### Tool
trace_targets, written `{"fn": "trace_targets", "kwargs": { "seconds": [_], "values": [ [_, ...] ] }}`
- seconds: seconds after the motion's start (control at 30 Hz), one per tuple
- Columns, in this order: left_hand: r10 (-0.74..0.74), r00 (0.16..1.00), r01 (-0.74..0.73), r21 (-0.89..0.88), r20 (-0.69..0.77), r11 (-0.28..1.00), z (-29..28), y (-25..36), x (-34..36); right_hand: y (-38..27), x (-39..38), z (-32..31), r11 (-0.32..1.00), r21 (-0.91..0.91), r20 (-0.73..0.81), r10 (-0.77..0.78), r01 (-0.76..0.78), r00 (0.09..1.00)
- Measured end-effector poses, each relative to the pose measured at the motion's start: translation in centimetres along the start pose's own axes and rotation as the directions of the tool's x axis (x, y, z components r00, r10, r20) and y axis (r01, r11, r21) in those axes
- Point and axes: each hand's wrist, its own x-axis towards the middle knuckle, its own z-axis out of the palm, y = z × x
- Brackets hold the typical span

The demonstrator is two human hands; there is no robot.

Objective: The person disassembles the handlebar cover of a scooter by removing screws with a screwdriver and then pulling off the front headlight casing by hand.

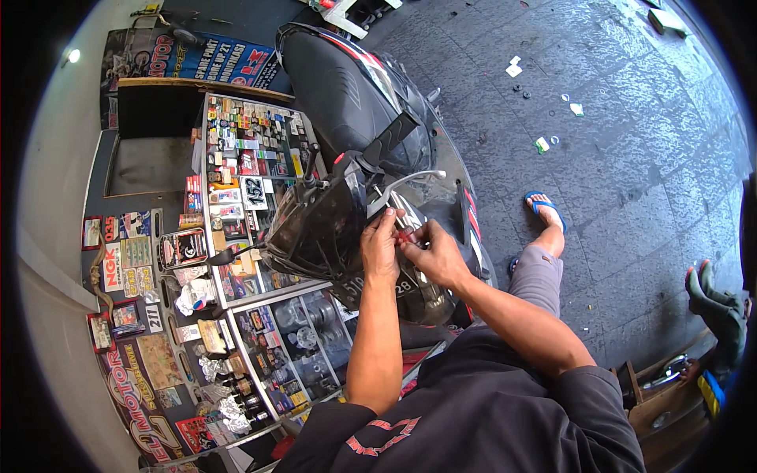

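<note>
At the front of a black scooter point(339, 94), my left hand point(381, 251) is pinched near a pale curved piece point(426, 175) and slim silvery parts; what it grips is unclear. Just to its right, my right hand point(434, 258) has its fingers closed on a small red piece point(407, 236) close to the left fingertips. Below both hands lie the scooter's dark front panel and a long shiny silver piece, partly hidden by my fingers and right arm. The black mirror point(392, 132) stands above them.
Glass display cases point(251, 290) packed with small boxed parts line the left. My sandalled foot point(546, 211) rests on dark tiles point(631, 158) strewn with small scraps. Dark rubber boots point(714, 303) and a wooden cabinet point(658, 418) are at the lower right.
</note>
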Motion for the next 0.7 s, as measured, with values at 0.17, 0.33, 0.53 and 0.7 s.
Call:
{"fn": "trace_targets", "kwargs": {
  "seconds": [0.17, 0.33, 0.53, 0.7],
  "values": [
    [-0.052, 0.999, 0.052, -0.067, 0.004, 0.996, 0.1, -0.2, 0.5, 0.5, 0.4, 0.6, 0.996, -0.067, -0.045, -0.055, 0.052, 0.997],
    [-0.064, 0.997, 0.068, -0.099, 0.045, 0.993, 0.1, 0.2, 0.5, 0.6, 0.7, 0.1, 0.999, 0.045, 0.070, 0.002, -0.005, 0.998],
    [-0.076, 0.996, 0.082, -0.154, 0.042, 0.985, 0.1, 0.4, 0.5, 0.0, 0.0, 0.3, 0.998, -0.044, -0.064, -0.054, 0.051, 0.996],
    [-0.081, 0.997, 0.083, -0.154, 0.017, 0.985, -0.4, -0.1, 1.2, 0.4, 0.6, 0.9, 0.989, -0.127, -0.095, -0.093, 0.081, 0.991]
  ]
}}
